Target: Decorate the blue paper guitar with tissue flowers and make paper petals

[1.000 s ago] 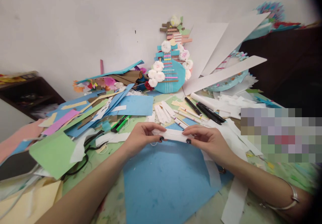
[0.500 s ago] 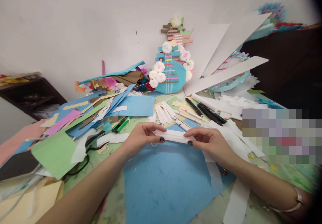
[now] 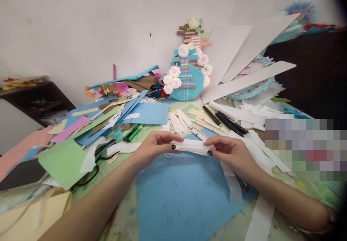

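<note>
Between my two hands a folded white paper strip [image 3: 193, 146] is stretched sideways, with creases running along its length. My left hand [image 3: 157, 145] pinches its left end between thumb and fingers. At the right end, my right hand [image 3: 230, 149] pinches it the same way; part of the strip is hidden behind the fingers. Below both hands lies a blue paper sheet [image 3: 179, 194]. Just beyond the strip are white markers [image 3: 199, 133] and several folded white paper pieces [image 3: 179, 121]. A translucent white strip [image 3: 233, 185] hangs down under my right hand.
A blue paper lute decorated with white flowers [image 3: 189, 80] leans on the wall. Black pens [image 3: 230, 121] lie right of the markers. A green utility knife [image 3: 133, 132] lies left, near green paper [image 3: 62, 163]. Long white paper sheets [image 3: 249, 82] jut out at right.
The whole view has shifted slightly, so things appear a little further right. Both hands still pinch the white strip; my fingers sit slightly further apart, showing more of it.
</note>
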### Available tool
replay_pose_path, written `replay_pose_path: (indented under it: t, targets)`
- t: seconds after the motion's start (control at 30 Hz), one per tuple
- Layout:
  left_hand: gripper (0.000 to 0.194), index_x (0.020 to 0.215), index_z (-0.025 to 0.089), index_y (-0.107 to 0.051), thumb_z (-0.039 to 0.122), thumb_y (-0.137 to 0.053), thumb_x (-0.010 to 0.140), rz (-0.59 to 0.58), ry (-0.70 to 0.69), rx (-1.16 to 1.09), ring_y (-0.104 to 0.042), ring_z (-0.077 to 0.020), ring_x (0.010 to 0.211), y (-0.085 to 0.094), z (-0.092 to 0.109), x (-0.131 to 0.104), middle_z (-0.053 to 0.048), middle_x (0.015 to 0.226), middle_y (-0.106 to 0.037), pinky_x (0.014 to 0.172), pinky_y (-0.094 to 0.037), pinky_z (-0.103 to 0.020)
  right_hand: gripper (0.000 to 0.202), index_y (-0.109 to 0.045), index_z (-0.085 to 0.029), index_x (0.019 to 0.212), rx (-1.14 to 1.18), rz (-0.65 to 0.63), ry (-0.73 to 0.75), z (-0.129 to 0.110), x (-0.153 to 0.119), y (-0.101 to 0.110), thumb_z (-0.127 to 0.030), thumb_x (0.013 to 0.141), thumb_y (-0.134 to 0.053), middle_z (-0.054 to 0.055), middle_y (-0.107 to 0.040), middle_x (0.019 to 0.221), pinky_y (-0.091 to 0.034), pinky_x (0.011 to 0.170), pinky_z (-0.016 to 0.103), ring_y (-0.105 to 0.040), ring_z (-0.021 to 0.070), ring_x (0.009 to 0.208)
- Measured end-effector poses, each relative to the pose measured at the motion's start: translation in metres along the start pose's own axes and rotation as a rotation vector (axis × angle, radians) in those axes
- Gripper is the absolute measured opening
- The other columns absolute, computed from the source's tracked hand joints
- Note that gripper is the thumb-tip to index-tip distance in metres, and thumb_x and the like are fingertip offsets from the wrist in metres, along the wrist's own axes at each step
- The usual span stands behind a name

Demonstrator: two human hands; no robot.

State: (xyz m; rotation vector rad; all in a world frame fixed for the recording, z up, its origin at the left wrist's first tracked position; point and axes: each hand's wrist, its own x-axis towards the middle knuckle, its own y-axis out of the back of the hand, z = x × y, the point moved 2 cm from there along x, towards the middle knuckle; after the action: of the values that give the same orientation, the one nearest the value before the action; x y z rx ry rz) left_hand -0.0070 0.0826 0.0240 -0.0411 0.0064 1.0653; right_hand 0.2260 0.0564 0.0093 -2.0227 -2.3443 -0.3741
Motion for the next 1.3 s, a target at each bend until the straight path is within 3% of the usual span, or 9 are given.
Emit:
replay_pose_path:
  t: [0.37,0.57,0.67,0.8,0.93,1.03,1.17,1.23,1.3]
  targets:
    - [0.024,0.089,0.012,-0.072,0.023,-0.073,0.067,0.023,-0.013,0.008,-0.068,-0.0218,0.084,0.001,-0.001,0.000,-0.011,0.093,-0.071,0.076,-0.058,-0.034,0.015,-0.070,-0.020,0.080,-0.001,-0.018,0.013,-0.003,0.000,-0.003,-0.027,0.066,-0.069,0.005,-0.069,0.087,-0.050,0.071,0.030,-0.062,0.0187,0.082]
    - [0.018,0.074,0.012,-0.070,0.023,-0.078,0.062,0.255,-0.027,0.102,-0.067,-0.0145,0.058,0.005,0.000,0.003,-0.004,0.068,-0.071,0.060,-0.056,-0.023,0.029,-0.066,-0.021,0.101,0.036,-0.029,0.015,0.005,0.003,-0.004,-0.034,0.076,-0.064,0.006,-0.069,0.096,-0.052,0.076,0.032,-0.063,0.0192,0.090]
    - [0.017,0.076,0.012,-0.071,0.022,-0.077,0.063,0.345,-0.105,0.085,-0.066,-0.0128,0.058,0.011,0.003,0.004,-0.002,0.068,-0.070,0.060,-0.056,-0.022,0.024,-0.064,-0.020,0.101,-0.176,0.037,0.089,0.008,0.005,-0.003,-0.032,0.081,-0.057,0.006,-0.067,0.098,-0.052,0.077,0.035,-0.063,0.0193,0.088]
    - [0.019,0.080,0.013,-0.071,0.019,-0.076,0.062,0.405,-0.155,0.065,-0.066,-0.0131,0.059,0.015,0.007,0.002,-0.001,0.065,-0.068,0.063,-0.057,-0.024,0.017,-0.068,-0.021,0.092,-0.620,-0.085,0.349,0.010,0.005,-0.012,-0.021,0.076,-0.063,0.008,-0.067,0.099,-0.048,0.084,0.042,-0.058,0.0239,0.095]
    - [0.019,0.080,0.013,-0.073,0.019,-0.074,0.063,0.456,-0.154,0.099,-0.067,-0.0141,0.060,0.017,0.009,0.001,-0.002,0.069,-0.070,0.064,-0.057,-0.025,0.021,-0.069,-0.021,0.086,-0.729,-0.106,0.522,0.011,0.004,-0.017,-0.011,0.082,-0.051,0.009,-0.067,0.094,-0.048,0.083,0.042,-0.056,0.0230,0.092]
    - [0.019,0.083,0.013,-0.073,0.018,-0.071,0.064,0.510,-0.134,0.141,-0.067,-0.0145,0.063,0.022,0.008,0.002,-0.003,0.073,-0.071,0.065,-0.056,-0.024,0.019,-0.066,-0.021,0.083,-0.729,-0.019,0.493,0.008,0.004,-0.012,-0.010,0.080,-0.050,0.007,-0.068,0.086,-0.049,0.079,0.041,-0.058,0.0223,0.086]
    - [0.016,0.079,0.011,-0.071,0.017,-0.069,0.064,0.610,-0.119,0.132,-0.067,-0.0138,0.066,0.029,0.008,0.003,-0.003,0.076,-0.070,0.067,-0.057,-0.024,0.010,-0.060,-0.021,0.084,-0.580,0.326,0.429,-0.005,0.002,0.004,-0.014,0.080,-0.053,0.007,-0.066,0.093,-0.051,0.073,0.036,-0.060,0.0216,0.090]
    - [0.016,0.077,0.010,-0.070,0.016,-0.070,0.063,0.570,-0.072,0.077,-0.067,-0.0140,0.065,0.027,0.005,0.004,-0.003,0.075,-0.068,0.067,-0.057,-0.024,0.009,-0.059,-0.020,0.084,-0.530,0.456,0.492,-0.011,0.000,0.008,-0.014,0.081,-0.053,0.007,-0.065,0.095,-0.052,0.073,0.035,-0.060,0.0208,0.091]
    - [0.016,0.076,0.010,-0.069,0.017,-0.072,0.061,0.452,0.009,-0.005,-0.067,-0.0145,0.064,0.018,0.000,0.005,-0.003,0.075,-0.067,0.064,-0.056,-0.024,0.011,-0.060,-0.019,0.084,-0.574,0.485,0.637,-0.016,-0.003,0.008,-0.010,0.080,-0.055,0.008,-0.065,0.093,-0.050,0.079,0.038,-0.060,0.0203,0.090]
